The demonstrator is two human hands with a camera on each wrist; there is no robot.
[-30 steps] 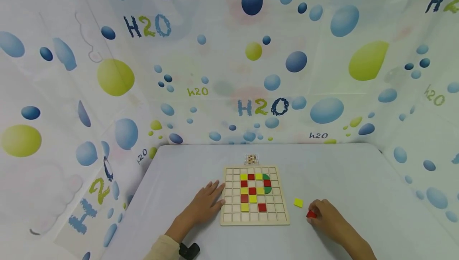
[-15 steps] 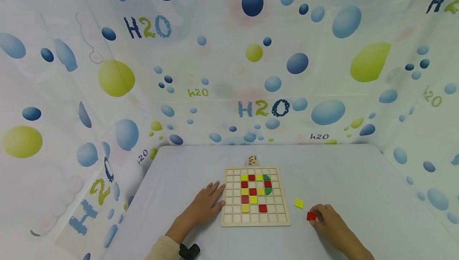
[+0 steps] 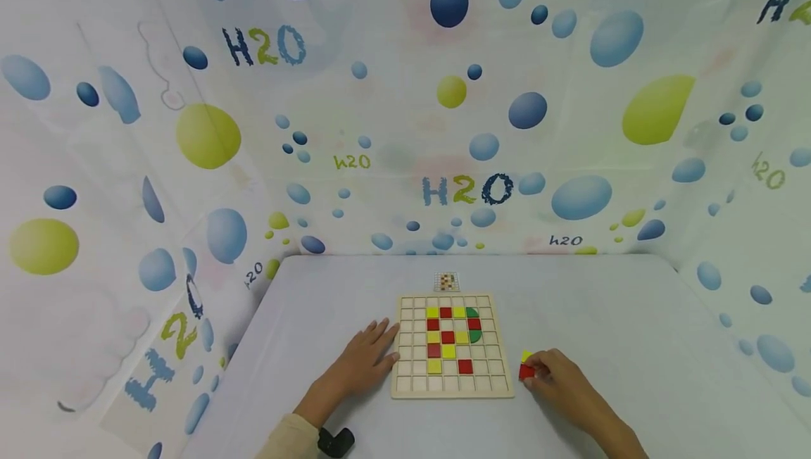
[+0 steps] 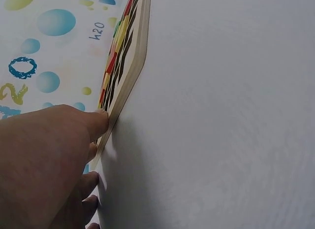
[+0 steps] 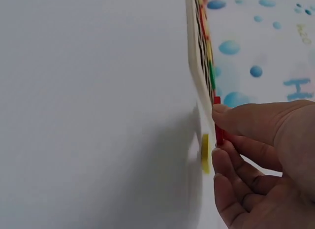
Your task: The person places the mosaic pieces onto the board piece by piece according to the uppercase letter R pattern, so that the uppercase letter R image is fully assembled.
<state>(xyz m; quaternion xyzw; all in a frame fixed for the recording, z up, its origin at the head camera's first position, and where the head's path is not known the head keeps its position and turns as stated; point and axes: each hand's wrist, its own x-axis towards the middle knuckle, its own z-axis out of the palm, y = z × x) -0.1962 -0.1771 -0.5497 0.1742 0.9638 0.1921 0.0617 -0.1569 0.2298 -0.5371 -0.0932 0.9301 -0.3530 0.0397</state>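
Note:
A wooden grid board (image 3: 410,383) lies mid-table, with red and yellow square tiles and green rounded pieces set in some of its cells. My left hand (image 3: 364,358) rests at the board's left edge, fingers fairly straight, fingertips and thumb against the rim. Right of the board, my right hand (image 3: 560,378) pinches a red square tile (image 3: 526,372) between thumb and fingers. In the right wrist view the red tile (image 5: 219,121) appears edge-on in that pinch. A loose yellow tile (image 3: 526,356) lies on the table just behind it, partly covered by the hand in the head view.
A small printed pattern card (image 3: 446,281) lies behind the board. The white table (image 3: 329,297) runs back to a patterned curtain with blue and green drops. A black device (image 3: 336,443) sits at the left wrist.
My right hand has moved left with the red tile, from beside the yellow tile to close in front of it. My left hand stays at the board's edge.

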